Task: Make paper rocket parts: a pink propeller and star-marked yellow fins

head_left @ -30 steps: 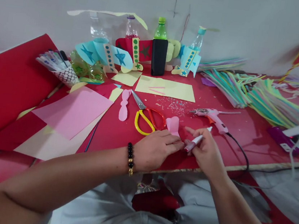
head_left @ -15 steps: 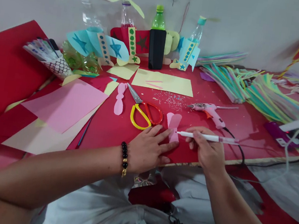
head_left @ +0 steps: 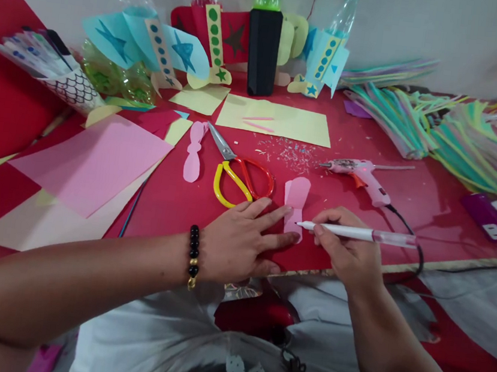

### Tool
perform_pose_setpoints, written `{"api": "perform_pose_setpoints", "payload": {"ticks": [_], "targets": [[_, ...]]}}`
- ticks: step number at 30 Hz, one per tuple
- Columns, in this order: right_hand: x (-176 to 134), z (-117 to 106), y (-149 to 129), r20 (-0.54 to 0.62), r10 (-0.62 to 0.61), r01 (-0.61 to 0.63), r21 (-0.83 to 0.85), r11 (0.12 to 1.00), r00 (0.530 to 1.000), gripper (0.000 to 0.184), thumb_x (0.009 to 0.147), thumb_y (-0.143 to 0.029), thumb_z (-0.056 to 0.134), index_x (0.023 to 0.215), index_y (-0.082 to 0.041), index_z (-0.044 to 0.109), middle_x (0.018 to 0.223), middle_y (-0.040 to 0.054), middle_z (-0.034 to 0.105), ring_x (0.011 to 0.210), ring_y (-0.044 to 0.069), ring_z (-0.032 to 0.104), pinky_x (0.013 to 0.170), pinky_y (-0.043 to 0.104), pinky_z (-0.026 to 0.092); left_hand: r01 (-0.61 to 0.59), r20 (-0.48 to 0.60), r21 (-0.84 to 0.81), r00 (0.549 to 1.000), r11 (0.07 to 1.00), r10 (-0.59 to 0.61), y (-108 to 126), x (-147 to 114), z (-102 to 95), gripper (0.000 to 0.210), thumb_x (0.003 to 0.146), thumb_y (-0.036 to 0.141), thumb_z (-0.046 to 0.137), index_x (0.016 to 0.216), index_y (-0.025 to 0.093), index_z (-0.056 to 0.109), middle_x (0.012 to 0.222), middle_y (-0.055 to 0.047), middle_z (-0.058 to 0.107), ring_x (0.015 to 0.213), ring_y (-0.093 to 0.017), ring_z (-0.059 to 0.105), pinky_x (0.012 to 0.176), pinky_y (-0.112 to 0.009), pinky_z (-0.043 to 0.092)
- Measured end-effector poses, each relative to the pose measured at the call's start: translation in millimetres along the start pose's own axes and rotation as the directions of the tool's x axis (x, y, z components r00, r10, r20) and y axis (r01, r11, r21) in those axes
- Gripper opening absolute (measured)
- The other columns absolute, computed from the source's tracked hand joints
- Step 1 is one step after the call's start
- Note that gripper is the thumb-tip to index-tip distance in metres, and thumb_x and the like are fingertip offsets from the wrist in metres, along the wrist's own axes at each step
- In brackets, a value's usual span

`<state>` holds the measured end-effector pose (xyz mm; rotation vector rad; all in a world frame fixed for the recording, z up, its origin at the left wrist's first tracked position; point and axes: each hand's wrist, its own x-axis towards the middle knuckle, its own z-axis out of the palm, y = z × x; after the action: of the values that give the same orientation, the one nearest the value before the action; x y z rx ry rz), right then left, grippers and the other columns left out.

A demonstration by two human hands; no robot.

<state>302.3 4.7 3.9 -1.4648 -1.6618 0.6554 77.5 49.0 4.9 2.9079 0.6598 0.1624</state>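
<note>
Fingers spread, my left hand (head_left: 246, 240) lies flat on the red table and presses the edge of a pink paper cutout (head_left: 297, 195). A white marker (head_left: 347, 231) is pinched in my right hand (head_left: 350, 247). Its tip touches or nearly touches the lower part of the cutout. Scissors with one yellow and one red handle (head_left: 257, 166) lie just beyond my left fingers, blades slightly apart or closed, I cannot tell. Left of them rests another pink cutout (head_left: 193, 158) with a rounded, segmented shape.
A pink glue gun (head_left: 363, 173) lies to the right, its cord running off the edge. Behind are a cream paper sheet (head_left: 293, 116), a black box-shaped object (head_left: 263, 55) and decorated bottles. A pen holder (head_left: 73, 86) and pink paper (head_left: 97, 161) are left; colourful strips (head_left: 471, 147) right.
The camera view has tilted down and come closer. The marker tip has shifted slightly lower on the pink cutout. My left hand keeps pressing it.
</note>
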Motion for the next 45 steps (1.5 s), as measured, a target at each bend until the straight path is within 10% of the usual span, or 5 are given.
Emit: {"api": "perform_pose_setpoints", "payload": {"ticks": [32, 45], "targets": [[0.7, 7.5, 1.3, -0.094, -0.146, 0.126, -0.194, 0.973, 0.985, 0.009, 0.086, -0.020, 0.058, 0.078, -0.019, 0.061, 0.068, -0.0011, 0.060, 0.056, 0.010, 0.054, 0.051, 0.023, 0.042, -0.003, 0.024, 0.048, 1.000, 0.999, 0.002, 7.6, -0.1, -0.4, 0.076, 0.086, 0.076, 0.034, 0.149, 0.034, 0.036, 0.155, -0.014, 0.028, 0.129, -0.037, 0.034, 0.103, -0.051, 0.029], [-2.5, 3.2, -2.6, 0.035, -0.123, 0.127, -0.142, 0.982, 0.992, 0.010, 0.083, -0.019, 0.057, 0.074, -0.020, 0.060, 0.062, -0.0025, 0.058, 0.051, 0.010, 0.049, 0.047, 0.023, 0.038, -0.005, 0.018, 0.045, 1.000, 0.999, 0.005, 7.0, 0.3, 0.3, 0.075, 0.085, 0.075, 0.037, 0.148, 0.034, 0.037, 0.155, -0.013, 0.028, 0.130, -0.037, 0.033, 0.103, -0.051, 0.029]]}}
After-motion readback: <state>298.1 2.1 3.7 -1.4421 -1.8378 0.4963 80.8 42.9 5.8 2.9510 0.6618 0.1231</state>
